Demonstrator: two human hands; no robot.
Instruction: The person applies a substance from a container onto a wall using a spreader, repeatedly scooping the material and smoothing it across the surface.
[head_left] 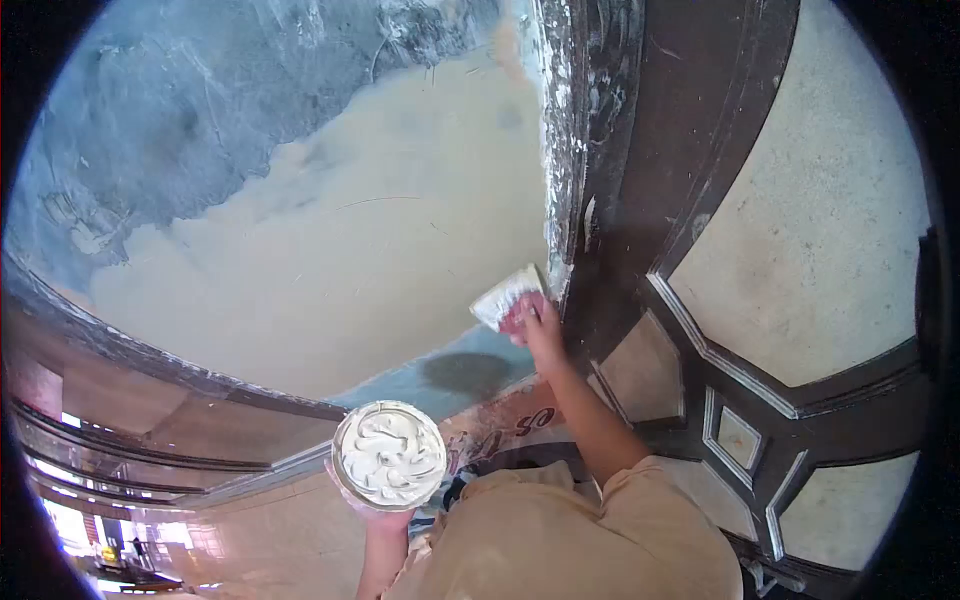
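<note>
My right hand (pixel 538 328) grips a putty spreader (pixel 507 298) with a pale, paste-smeared blade and a reddish handle part. The blade lies at the right edge of a cream-coated area (pixel 330 240) on the surface, close to the dark frame. At the lower middle, my left hand (pixel 375 510) holds a round container (pixel 389 456) of whitish paste from beneath. Swirled ridges mark the paste. Most of the left fingers are hidden under the container.
Bluish-grey patches (pixel 190 110) cover the surface's upper left. A dark moulded frame (pixel 600 140) with white smears runs down its right side, beside dark-bordered panels (pixel 810 220). Another moulding (pixel 170 355) curves along the lower left. Bright windows show at bottom left.
</note>
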